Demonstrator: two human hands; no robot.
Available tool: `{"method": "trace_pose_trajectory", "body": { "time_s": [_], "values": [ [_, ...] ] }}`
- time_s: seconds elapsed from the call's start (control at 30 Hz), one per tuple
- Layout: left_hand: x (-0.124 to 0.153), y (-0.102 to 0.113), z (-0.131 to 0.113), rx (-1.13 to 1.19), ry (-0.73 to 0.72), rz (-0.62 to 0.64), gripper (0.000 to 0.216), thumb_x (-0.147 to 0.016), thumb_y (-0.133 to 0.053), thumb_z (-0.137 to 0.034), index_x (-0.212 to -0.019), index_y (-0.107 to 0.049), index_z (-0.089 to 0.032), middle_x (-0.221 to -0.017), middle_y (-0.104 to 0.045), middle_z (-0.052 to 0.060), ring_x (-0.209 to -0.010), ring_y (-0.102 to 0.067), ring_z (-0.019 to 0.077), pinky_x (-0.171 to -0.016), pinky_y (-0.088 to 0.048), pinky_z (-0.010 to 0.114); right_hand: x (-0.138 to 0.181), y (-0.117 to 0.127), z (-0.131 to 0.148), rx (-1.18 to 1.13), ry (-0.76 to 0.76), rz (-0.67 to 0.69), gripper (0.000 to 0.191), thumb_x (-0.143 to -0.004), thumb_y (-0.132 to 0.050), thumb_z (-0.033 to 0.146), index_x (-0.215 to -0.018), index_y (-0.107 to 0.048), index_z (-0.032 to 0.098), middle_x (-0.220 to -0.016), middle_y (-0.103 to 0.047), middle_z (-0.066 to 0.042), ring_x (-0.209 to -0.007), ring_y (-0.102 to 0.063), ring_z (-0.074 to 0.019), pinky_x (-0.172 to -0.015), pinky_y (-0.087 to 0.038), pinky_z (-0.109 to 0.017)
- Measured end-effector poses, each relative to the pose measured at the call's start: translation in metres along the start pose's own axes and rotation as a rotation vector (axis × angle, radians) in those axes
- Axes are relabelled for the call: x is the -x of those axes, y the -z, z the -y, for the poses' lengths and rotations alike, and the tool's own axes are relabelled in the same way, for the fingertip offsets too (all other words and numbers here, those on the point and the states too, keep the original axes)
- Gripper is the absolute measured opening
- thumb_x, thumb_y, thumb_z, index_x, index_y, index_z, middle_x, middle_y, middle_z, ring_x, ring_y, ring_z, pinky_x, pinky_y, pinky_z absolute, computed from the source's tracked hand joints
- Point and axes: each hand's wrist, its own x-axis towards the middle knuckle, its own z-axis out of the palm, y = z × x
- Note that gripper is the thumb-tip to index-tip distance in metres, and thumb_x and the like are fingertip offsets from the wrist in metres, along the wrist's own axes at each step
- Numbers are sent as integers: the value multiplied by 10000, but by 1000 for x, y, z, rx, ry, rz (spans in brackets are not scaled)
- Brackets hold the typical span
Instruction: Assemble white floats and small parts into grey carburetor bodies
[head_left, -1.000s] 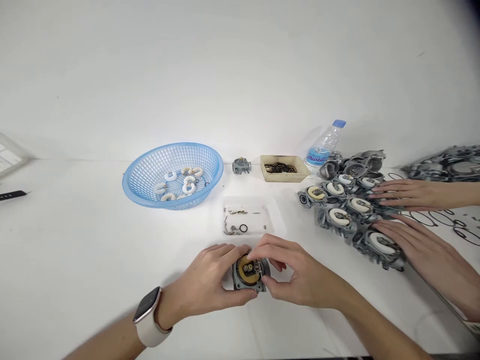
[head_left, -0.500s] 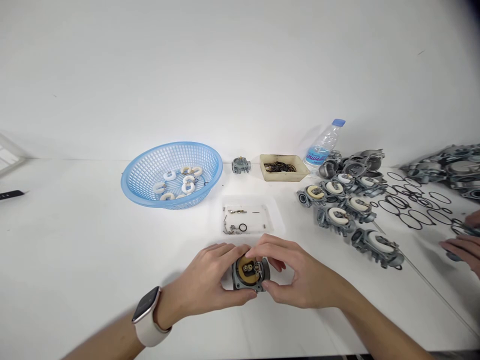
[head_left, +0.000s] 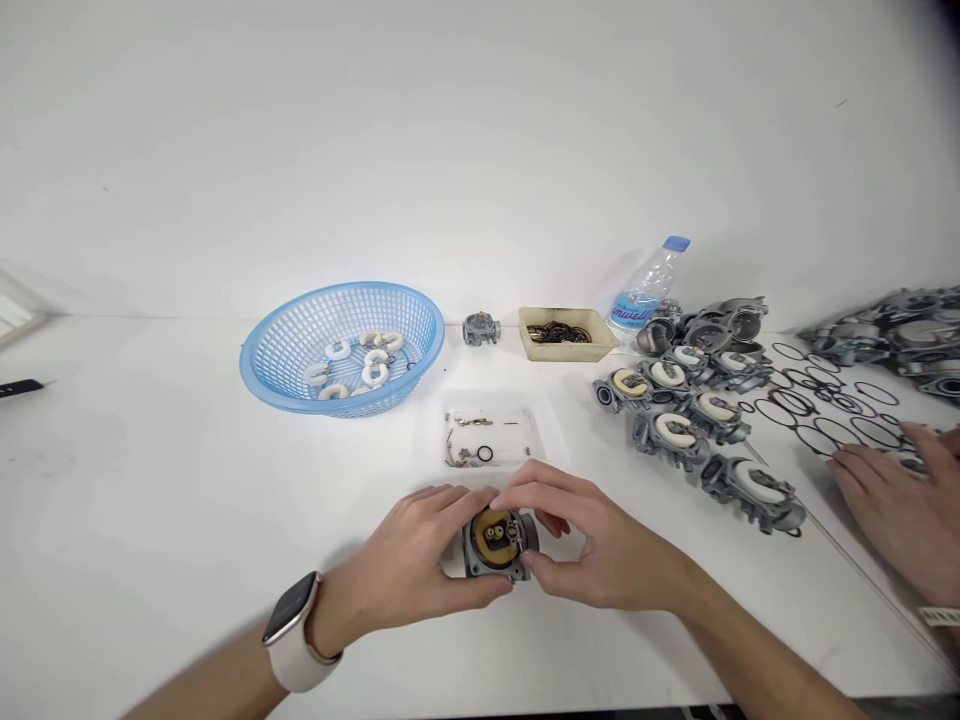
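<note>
Between my hands a grey metal carburetor body [head_left: 474,562] rests at the front of the white table, its bowl side facing up. A yellowish C-shaped float [head_left: 487,545] and brass jets [head_left: 495,534] show inside it. My left hand [head_left: 427,555] is closed around the body's left side, thumb along the near edge. On the right side, my right hand [head_left: 585,545] curls over it, index finger at the far rim and thumb at the near right edge. Just behind lies a shallow clear tray [head_left: 551,430] holding small metal parts and a black O-ring [head_left: 485,453].
A blue basket [head_left: 259,385] with white floats stands back left. Behind are a single carburetor [head_left: 481,329], a cream box [head_left: 570,350] of black rings and a water bottle [head_left: 645,290]. Several carburetors [head_left: 750,490] and black gaskets [head_left: 840,400] lie right, near another person's hand [head_left: 892,510].
My hands and the carburetor body stay nearly still, with my right thumb shifted slightly. At the right, the other person's hands have moved left and farther into view, over the gaskets.
</note>
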Motion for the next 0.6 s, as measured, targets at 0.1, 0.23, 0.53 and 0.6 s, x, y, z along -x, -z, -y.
{"method": "trace_pose_trajectory", "body": {
  "time_s": [0.1,0.23,0.53,0.6],
  "values": [
    [1,0,0,-9,3,-2,613,-820,-776,-434,-1355,-497,-326,-1121,-692,-20,-972,-652,223,-846,-502,362,-1,-1,0,18,-3,-40,584,-811,-611,44,-1321,-581,327,-1149,-568,-31,-882,-563,-144,-621,-441,-238],
    [0,0,0,3,-5,-1,561,-818,-779,-425,-1306,-526,-307,-1107,-697,-13,-963,-654,224,-846,-498,356,-1,0,0,-14,-11,2,550,-794,-623,39,-1270,-600,315,-1092,-583,-15,-763,-509,-125,-649,-455,-253],
    [-1,1,-2,3,-18,7,490,-835,-757,-435,-1248,-551,-268,-1081,-692,19,-952,-654,230,-832,-501,346,1,2,0,-62,22,33,573,-735,-620,1,-1233,-628,284,-1055,-598,-23,-801,-526,-139,-644,-450,-250],
    [-1,1,-2,2,-19,4,481,-836,-755,-437,-1238,-553,-264,-1073,-693,19,-950,-656,233,-831,-504,350,0,2,1,-55,21,34,573,-735,-619,4,-1234,-627,286,-1053,-596,-22,-795,-523,-139,-638,-448,-249]
  ]
}}
